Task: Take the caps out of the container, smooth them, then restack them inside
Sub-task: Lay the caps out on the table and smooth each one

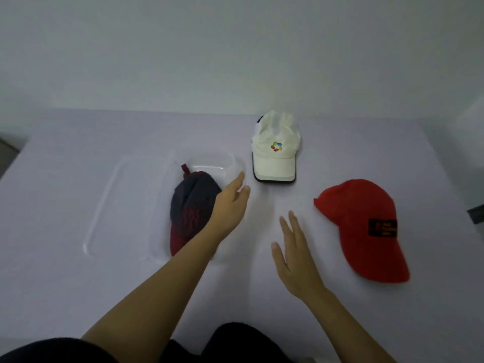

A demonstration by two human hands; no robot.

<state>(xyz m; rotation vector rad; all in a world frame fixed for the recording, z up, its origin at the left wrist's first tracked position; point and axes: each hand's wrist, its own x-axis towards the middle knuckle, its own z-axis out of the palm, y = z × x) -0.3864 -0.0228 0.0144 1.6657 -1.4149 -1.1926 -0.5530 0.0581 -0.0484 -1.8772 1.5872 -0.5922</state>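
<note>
Reaching over the clear container [110, 184], the empty, open-fingered left hand [230, 205] is nearest the white cap [275, 148], brim toward the person, while the right hand [293, 255] hovers with fingers spread, also empty.

Plain staged recording setup rather than a lived-in room, bare white wall [235, 48] far, table covered in white cloth [78, 284], three caps laid out, clear plastic container [110, 179] left
</note>
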